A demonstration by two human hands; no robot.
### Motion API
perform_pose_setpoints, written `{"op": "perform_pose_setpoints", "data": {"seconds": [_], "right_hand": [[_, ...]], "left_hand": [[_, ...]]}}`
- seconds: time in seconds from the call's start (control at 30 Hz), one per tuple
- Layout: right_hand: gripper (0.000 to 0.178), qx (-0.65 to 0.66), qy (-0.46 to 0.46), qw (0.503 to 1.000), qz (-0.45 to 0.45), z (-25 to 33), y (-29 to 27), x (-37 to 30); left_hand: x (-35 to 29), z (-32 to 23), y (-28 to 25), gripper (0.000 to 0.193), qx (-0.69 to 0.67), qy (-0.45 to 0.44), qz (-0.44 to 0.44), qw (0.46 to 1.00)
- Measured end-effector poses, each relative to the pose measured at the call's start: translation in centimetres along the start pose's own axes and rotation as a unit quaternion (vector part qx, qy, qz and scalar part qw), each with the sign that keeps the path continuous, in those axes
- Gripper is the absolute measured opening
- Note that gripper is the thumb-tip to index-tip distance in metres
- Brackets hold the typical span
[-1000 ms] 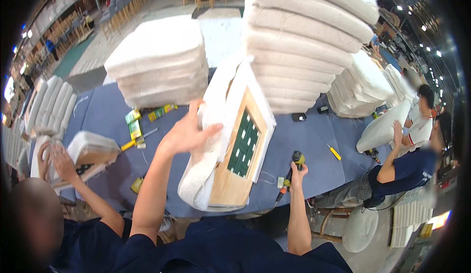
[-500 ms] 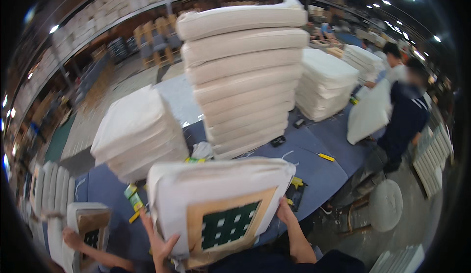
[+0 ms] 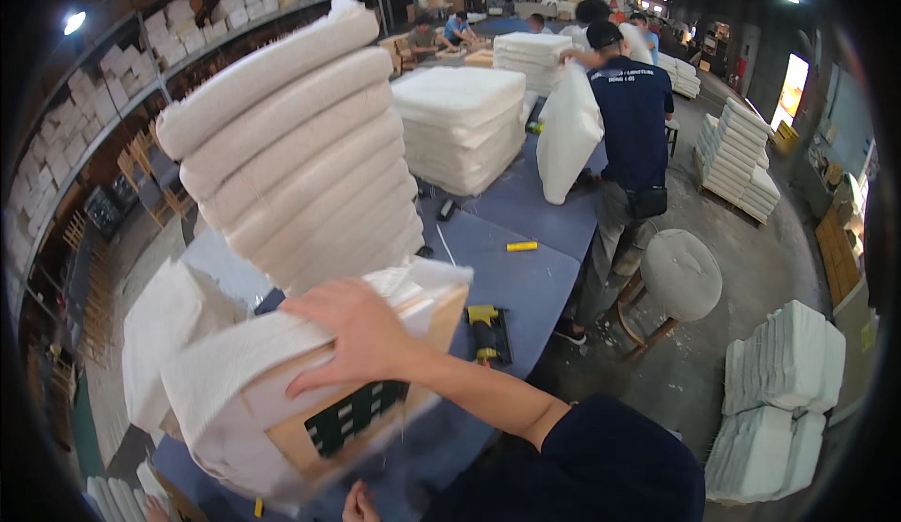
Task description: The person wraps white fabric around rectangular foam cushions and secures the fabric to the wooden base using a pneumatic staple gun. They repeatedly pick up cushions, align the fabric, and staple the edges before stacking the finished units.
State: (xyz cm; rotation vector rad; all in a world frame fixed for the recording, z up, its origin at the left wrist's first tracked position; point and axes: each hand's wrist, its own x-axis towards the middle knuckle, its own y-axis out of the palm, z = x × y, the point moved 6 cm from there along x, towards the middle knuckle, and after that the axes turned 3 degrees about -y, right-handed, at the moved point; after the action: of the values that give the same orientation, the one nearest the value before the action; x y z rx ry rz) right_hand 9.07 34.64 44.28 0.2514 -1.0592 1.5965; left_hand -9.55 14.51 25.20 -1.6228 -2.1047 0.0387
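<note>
Nearest, the person's left grip (image 3: 358, 505) shows only as a few fingers below the padded seat, so whether it is spread or closed cannot be told. Above it, the right grip (image 3: 364, 334) pinches the upper edge of the padded seat (image 3: 221, 400), fingers over the top, thumb against the underside. The seat leans on edge under this grip, its soft, ribbed white covering wrapped around a squarish, pale wooden frame (image 3: 286, 442) crossed by dark green webbing (image 3: 361, 416). The step in hand looks like repositioning the seat above the tabletop (image 3: 530, 297); the next move probably calls for a firm pinch and support from below, since the padding should yield. Right of the right grip lies a yellow-and-black staple gun (image 3: 489, 334); beyond the grip rises a leaning stack of rounded, fuzzy cushions (image 3: 300, 142); farther right stands a boxier cushion stack (image 3: 460, 128).
</note>
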Motion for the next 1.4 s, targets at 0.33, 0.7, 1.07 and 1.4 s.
{"op": "perform_pose_setpoints", "data": {"seconds": [0.33,0.7,1.07,1.4], "right_hand": [[0.061,-0.064,-0.110,0.991,0.031,2.1,8.3,-8.6],[0.032,-0.063,0.022,0.989,-0.131,-12.2,-4.2,-10.4],[0.026,-0.078,-0.017,0.977,-0.197,-16.0,-1.9,-9.2],[0.017,-0.059,-0.138,0.962,-0.227,-19.0,-2.3,-9.6]], "left_hand": [[12.0,-8.0,-5.7,0.040,0.285,0.202,-0.124,0.929],[18.1,-10.7,6.4,0.067,0.442,0.212,0.089,0.867],[24.1,-9.1,15.2,0.039,0.472,0.205,0.109,0.850],[23.9,-8.6,17.8,0.048,0.375,0.399,0.212,0.810]]}}
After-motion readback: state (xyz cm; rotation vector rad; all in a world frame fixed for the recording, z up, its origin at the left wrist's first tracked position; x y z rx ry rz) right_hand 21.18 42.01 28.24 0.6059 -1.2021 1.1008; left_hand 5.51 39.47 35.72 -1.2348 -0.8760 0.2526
